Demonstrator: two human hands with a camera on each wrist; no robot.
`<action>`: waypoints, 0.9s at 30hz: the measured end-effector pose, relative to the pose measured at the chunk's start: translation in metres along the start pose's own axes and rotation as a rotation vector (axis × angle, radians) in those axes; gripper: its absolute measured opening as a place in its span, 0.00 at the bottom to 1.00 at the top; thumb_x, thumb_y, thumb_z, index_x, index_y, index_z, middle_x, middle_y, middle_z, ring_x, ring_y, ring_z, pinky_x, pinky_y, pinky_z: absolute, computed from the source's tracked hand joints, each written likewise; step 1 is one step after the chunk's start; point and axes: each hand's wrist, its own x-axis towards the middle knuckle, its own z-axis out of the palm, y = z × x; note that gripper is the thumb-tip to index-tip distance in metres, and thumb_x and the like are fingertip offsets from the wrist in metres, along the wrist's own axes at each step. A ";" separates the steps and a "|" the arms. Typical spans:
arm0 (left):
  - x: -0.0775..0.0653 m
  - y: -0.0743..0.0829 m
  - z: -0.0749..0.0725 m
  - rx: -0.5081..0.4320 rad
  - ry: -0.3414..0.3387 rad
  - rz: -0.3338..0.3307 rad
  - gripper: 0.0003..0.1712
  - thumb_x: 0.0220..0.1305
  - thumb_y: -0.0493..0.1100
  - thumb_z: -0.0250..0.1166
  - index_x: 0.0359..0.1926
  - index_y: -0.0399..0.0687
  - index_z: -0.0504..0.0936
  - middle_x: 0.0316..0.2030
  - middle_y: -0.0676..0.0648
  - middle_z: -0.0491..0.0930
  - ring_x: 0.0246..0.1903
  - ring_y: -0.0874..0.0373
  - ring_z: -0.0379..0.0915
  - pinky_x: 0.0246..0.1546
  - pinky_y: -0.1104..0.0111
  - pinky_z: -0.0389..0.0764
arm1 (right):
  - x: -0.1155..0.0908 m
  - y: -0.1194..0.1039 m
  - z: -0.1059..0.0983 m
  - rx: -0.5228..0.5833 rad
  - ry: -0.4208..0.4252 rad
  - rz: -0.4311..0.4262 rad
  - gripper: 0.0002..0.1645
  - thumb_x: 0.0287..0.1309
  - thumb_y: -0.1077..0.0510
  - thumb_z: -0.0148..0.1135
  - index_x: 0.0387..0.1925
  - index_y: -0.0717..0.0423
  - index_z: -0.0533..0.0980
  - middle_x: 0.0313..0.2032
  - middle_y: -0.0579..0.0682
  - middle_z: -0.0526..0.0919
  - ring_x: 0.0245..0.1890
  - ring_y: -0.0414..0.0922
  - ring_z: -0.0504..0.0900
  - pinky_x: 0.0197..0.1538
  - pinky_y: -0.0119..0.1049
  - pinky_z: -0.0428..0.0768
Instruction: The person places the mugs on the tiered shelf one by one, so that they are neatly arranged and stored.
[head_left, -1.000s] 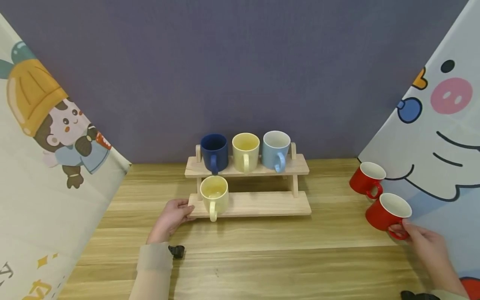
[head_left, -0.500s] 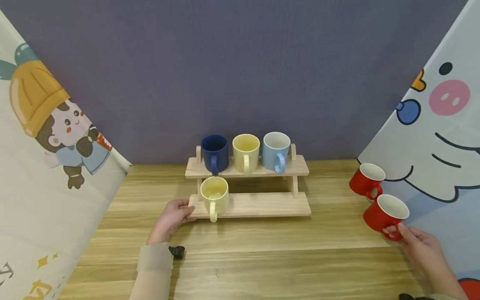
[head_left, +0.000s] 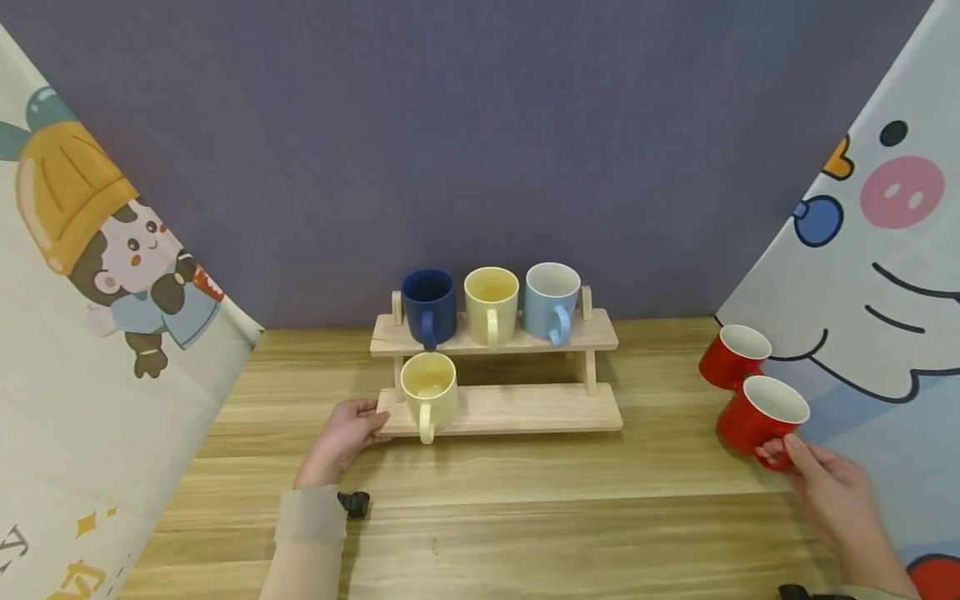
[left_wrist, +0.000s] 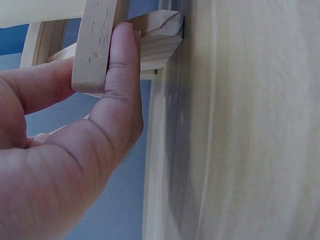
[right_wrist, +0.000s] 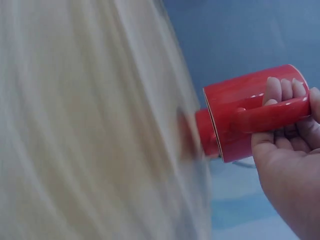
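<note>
My left hand (head_left: 347, 435) pinches the left end of the lower board of a two-tier wooden rack (head_left: 536, 408); the left wrist view shows thumb and fingers on either side of the board (left_wrist: 95, 55). By its handle, my right hand (head_left: 834, 492) holds a red mug (head_left: 753, 425) with a white inside. That mug (right_wrist: 240, 100) has fingers through its handle in the right wrist view and appears raised off the table. A second red mug (head_left: 726, 360) stands just behind it. On the lower board sits a yellow mug (head_left: 431, 396), near my left hand.
The upper board carries a dark blue mug (head_left: 430, 304), another yellow mug (head_left: 492, 304) and a light blue mug (head_left: 551, 302). A grey-blue panel (head_left: 480, 150) rises behind the wooden table (head_left: 525, 517). Printed cartoon panels flank both sides.
My right hand has moved the held red mug left and upward in the head view, so it now covers part of the other red mug's handle. The left hand and rack stay put.
</note>
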 end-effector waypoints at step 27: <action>-0.001 0.000 0.000 -0.008 0.003 0.002 0.26 0.76 0.29 0.55 0.66 0.13 0.60 0.53 0.25 0.76 0.46 0.44 0.81 0.47 0.58 0.86 | 0.001 0.000 0.127 -0.041 -0.066 -0.261 0.12 0.73 0.73 0.52 0.38 0.81 0.79 0.33 0.56 0.87 0.36 0.46 0.87 0.47 0.33 0.86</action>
